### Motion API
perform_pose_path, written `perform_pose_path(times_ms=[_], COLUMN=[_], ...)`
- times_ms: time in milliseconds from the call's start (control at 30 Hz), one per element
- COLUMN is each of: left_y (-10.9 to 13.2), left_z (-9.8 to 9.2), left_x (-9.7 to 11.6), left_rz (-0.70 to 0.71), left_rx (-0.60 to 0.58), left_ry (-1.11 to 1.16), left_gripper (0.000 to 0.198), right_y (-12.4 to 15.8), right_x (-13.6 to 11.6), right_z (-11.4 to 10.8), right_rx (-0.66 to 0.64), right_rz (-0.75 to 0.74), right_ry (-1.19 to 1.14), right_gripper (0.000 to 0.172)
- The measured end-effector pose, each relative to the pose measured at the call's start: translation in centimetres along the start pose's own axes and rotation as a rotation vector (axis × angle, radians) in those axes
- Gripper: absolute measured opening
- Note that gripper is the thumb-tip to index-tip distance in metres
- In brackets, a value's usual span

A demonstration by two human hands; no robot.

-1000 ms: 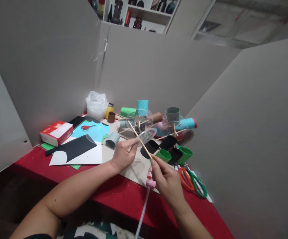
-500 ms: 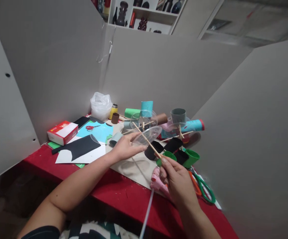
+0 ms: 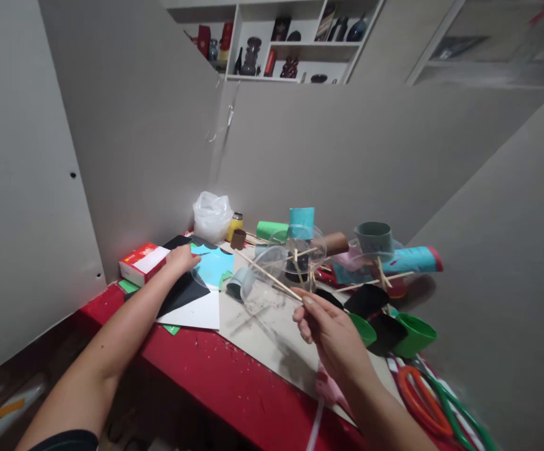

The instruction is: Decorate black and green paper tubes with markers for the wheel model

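Note:
My right hand (image 3: 331,329) pinches a thin wooden stick (image 3: 272,277) near its lower end, and the stick points up and to the left. A clear plastic disc (image 3: 263,263) shows beside the stick; I cannot tell whether the two are joined. At the left, my left hand (image 3: 181,258) is closed over the handles of the small scissors (image 3: 203,254), whose blades show past the fingers. The scissors lie on light-blue paper (image 3: 215,268) with a scalloped edge, and the hand hides their red handles. Black paper (image 3: 187,293) and white paper (image 3: 197,313) lie below.
A red box (image 3: 135,266) stands left of the papers. Behind are a plastic bag (image 3: 212,216) and a yellow jar (image 3: 235,227). Paper tubes and stick frames, including a grey cup (image 3: 374,238), crowd the right. Large orange-handled scissors (image 3: 422,401) lie front right. Grey panels (image 3: 323,150) enclose the table.
My left hand has let go of the clear plastic disc and moved left onto the small scissors. My right hand still holds the wooden stick. The view has shifted.

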State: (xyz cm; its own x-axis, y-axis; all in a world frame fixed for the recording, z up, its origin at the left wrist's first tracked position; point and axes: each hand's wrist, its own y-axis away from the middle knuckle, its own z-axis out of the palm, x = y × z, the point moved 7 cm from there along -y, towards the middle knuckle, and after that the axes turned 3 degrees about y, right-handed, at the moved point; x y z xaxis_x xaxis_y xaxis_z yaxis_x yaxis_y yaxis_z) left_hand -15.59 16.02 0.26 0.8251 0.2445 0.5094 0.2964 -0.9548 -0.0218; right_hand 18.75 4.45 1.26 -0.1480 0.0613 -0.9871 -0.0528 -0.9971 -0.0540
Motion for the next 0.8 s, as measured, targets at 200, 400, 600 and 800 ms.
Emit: perform_pose_path(times_ms=[200, 400, 600, 800], left_y=[-1.0, -1.8, -2.0, -1.7], left_z=[2.6, 3.5, 3.8, 3.8], left_x=[-0.8, -1.5, -2.0, -1.9], left_rz=[-0.031, -0.024, -0.014, -0.026], left_rx=[-0.07, -0.086, -0.049, -0.001], left_ry=[-0.052, 0.026, 0.123, 0.218], left_gripper=[0.037, 0.035, 0.036, 0.036], right_y=[-3.7, -6.2, -8.7, -10.5], right_x=[1.2, 1.7, 1.6, 1.1], right_z=[3.5, 5.2, 6.1, 7.2], right_rx=[-0.078, -0.112, -0.087, -0.104], right_rz=[0.019, 0.025, -0.02, -0.08], right_ry=[-0.006, 0.009, 0.004, 0.016], right_gripper=[0.055, 0.046, 0.046, 0.045])
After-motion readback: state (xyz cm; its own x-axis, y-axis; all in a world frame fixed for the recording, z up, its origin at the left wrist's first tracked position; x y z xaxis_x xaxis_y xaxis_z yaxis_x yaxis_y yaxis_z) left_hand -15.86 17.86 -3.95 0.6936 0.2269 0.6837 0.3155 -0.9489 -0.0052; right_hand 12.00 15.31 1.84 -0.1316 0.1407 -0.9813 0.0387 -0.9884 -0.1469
